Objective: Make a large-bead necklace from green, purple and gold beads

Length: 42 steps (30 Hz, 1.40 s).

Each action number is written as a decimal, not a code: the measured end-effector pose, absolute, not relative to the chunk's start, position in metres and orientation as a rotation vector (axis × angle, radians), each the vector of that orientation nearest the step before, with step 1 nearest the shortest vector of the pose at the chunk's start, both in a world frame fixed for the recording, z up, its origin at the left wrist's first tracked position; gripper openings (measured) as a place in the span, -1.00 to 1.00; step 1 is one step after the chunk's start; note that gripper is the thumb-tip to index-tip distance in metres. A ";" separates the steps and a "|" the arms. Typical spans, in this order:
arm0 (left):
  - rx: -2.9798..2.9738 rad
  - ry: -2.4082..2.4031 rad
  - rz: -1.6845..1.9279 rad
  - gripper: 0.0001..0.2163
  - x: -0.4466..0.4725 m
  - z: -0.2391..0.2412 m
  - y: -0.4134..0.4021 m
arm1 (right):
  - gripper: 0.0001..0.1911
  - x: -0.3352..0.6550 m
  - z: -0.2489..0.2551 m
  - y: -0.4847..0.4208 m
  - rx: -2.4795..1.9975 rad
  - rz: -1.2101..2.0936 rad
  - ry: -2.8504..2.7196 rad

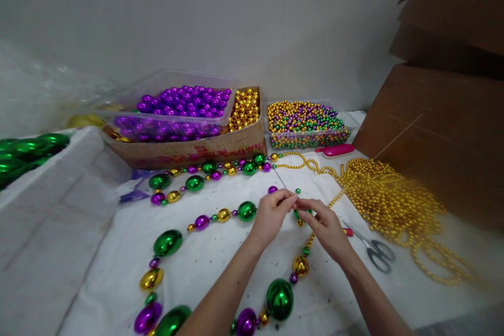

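Fingers meet over the middle of the white cloth (pixel 220 283). Left hand (pixel 271 212): thumb and forefinger pinched together on a thin dark line (pixel 282 178), thread or wire, cannot tell which; remaining fingers curled in. Line slants up and left, toward the rear bead string. Right hand (pixel 325 220): half curled, tips up against the left fingertips; cannot tell whether it grips the line too.

Large bead garland (pixel 168 242), green, gold and purple, curves over the cloth left of the hands and below them, partly behind the left forearm. Rear bead string (pixel 195 183), same colours, lies doubled below the containers.

Containers, left to right: pale-sided box (pixel 47 226) with big glossy green ornaments (pixel 33 149); cardboard box (pixel 189 151) with gold beads (pixel 244 107) in its right end and a clear tub (pixel 153 81) set on it, heaped with purple beads (pixel 189 98); clear bin (pixel 311 132) of small beads (pixel 303 115), gold, purple and green mixed.

Right side: heap of gold bead chain (pixel 389 194), grey-handled scissors (pixel 380 258) near the right hand, pink-handled tool (pixel 338 151) just beside the bin.
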<state>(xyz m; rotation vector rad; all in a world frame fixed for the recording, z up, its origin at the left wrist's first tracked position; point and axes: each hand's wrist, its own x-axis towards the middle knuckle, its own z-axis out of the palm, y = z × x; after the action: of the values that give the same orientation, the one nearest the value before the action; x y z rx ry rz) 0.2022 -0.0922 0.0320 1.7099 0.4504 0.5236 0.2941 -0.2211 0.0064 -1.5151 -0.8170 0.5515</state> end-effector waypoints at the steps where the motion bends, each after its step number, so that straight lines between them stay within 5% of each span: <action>1: 1.712 0.451 0.526 -0.78 0.206 0.034 -0.091 | -0.88 0.296 0.007 -0.218 -1.486 0.598 -0.800; 6: 1.620 0.406 0.487 -0.79 0.215 0.033 -0.088 | -0.80 0.305 0.006 -0.216 -1.374 0.722 -0.626; 10: 1.634 0.230 0.326 -0.54 0.219 0.022 -0.100 | -0.75 0.308 0.016 -0.223 -1.234 0.729 -0.490; 16: 1.994 0.189 0.106 -0.87 0.223 0.016 -0.117 | -0.85 0.318 0.040 -0.230 -0.991 0.652 -0.325; 29: 2.551 0.283 -0.127 -0.86 0.201 -0.009 -0.112 | -0.81 0.340 -0.004 -0.227 -0.821 0.641 -0.050; 42: 2.429 0.207 -0.150 -0.79 0.189 -0.005 -0.096 | -0.83 0.336 -0.021 -0.240 -0.904 0.714 -0.055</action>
<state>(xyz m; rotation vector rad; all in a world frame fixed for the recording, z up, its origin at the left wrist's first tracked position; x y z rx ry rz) 0.1891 -0.0961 -0.0052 2.4287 0.2068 -0.1504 0.3361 -0.2402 -0.0212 -0.9039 -0.0548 0.7137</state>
